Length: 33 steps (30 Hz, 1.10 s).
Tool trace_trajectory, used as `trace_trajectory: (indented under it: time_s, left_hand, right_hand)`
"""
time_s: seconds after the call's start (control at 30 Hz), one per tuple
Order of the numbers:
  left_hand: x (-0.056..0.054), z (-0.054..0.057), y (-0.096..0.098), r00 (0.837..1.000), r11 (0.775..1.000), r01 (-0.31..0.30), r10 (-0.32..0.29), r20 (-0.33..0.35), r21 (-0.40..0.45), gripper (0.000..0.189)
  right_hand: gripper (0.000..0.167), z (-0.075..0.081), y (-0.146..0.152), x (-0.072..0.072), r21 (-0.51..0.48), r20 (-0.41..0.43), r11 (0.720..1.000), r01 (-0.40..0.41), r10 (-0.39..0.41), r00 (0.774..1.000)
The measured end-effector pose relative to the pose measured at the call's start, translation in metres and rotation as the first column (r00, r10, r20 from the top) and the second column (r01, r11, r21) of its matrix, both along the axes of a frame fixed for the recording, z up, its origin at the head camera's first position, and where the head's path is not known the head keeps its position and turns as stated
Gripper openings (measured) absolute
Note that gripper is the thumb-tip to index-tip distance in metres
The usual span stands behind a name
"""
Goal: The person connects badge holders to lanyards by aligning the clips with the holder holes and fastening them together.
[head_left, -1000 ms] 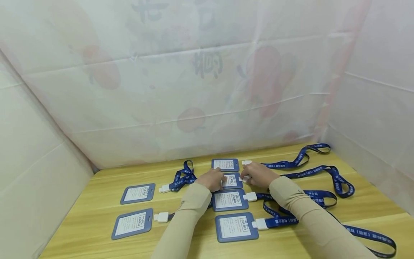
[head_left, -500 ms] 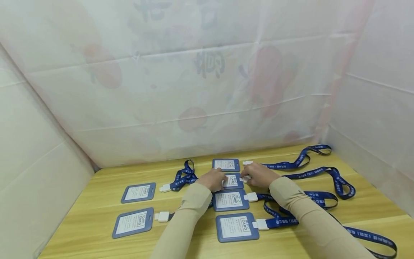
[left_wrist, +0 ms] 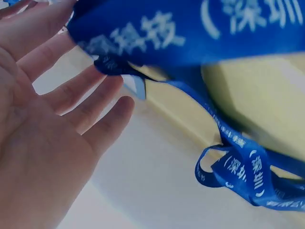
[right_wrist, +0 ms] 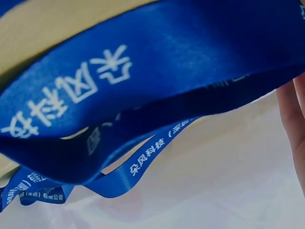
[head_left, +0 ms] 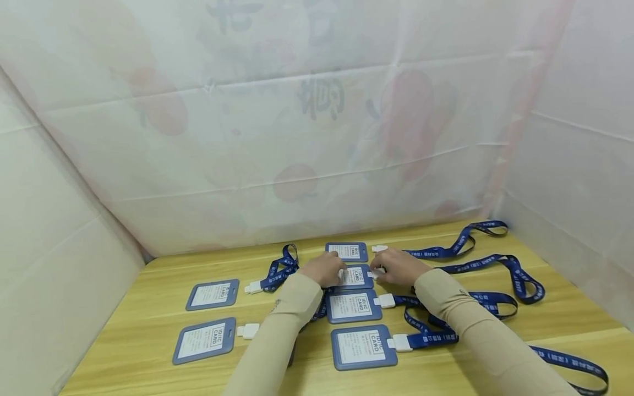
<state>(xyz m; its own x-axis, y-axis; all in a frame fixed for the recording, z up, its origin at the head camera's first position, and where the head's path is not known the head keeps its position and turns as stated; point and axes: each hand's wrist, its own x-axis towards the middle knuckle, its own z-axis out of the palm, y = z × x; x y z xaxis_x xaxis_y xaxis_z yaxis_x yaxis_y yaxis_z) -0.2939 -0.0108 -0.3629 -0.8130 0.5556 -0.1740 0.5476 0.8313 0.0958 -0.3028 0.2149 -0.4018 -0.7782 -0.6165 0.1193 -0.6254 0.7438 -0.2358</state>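
My left hand (head_left: 323, 268) covers the left end of the second badge holder (head_left: 358, 276) from the back, gripping it with thumb and forefinger. This blue holder lies flat with a white card facing up. In the left wrist view, the other fingers (left_wrist: 95, 107) stretch out beside a blue lanyard (left_wrist: 257, 167). At the holder's slotted right end, my right hand (head_left: 400, 268) pinches the small white clip (head_left: 377, 273) of a blue lanyard (head_left: 515, 269). The right wrist view has a lanyard loop (right_wrist: 157, 71) close to the camera, hiding most of that hand.
Other holders in this column are the back one (head_left: 346, 251) and two nearer ones (head_left: 354, 306) (head_left: 364, 346), with lanyards on the right. Two more holders (head_left: 212, 295) (head_left: 204, 341) lie left beside lanyard clips (head_left: 253, 287). White sheets (head_left: 247, 137) wall the wooden table (head_left: 143, 308).
My left hand has shifted slightly left and back, exposing more of the second holder. The right hand stays at the clip; the holders have not visibly moved.
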Motion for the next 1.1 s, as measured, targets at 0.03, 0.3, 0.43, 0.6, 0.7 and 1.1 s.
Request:
trace_trajectory:
  time_s: [0.03, 0.3, 0.43, 0.6, 0.7, 1.1]
  left_hand:
    - [-0.001, 0.001, 0.000, 1.000, 1.000, 0.005, -0.005, -0.008, -0.003, 0.031]
    - [-0.006, 0.006, -0.002, 1.000, 0.999, 0.013, -0.013, -0.001, 0.043, 0.030]
    - [-0.008, 0.005, -0.005, 1.000, 0.998, -0.003, 0.003, 0.002, 0.063, 0.032]
    - [-0.015, 0.000, -0.010, 1.000, 0.996, -0.015, 0.017, -0.017, 0.090, 0.032]
    - [-0.018, -0.001, -0.012, 0.999, 0.995, -0.027, 0.030, -0.027, 0.091, 0.032]
    - [-0.023, 0.002, -0.007, 0.996, 0.997, -0.019, 0.025, -0.082, 0.073, 0.033]
  right_hand:
    - [0.017, 0.001, 0.000, 0.001, -0.002, 0.003, 1.000, 0.000, 0.000, 1.000]
    - [0.018, 0.011, -0.002, 0.003, 0.008, 0.018, 0.999, 0.044, -0.044, 0.999]
    - [0.019, 0.013, -0.003, 0.002, 0.022, 0.017, 0.997, 0.067, -0.068, 0.998]
    - [0.017, 0.012, -0.001, 0.000, 0.024, -0.010, 0.998, 0.065, -0.065, 0.998]
    - [0.016, 0.012, -0.002, -0.001, 0.014, -0.027, 0.999, 0.048, -0.048, 0.998]
    - [0.012, 0.013, -0.004, -0.005, 0.012, -0.044, 0.999, 0.044, -0.043, 0.998]
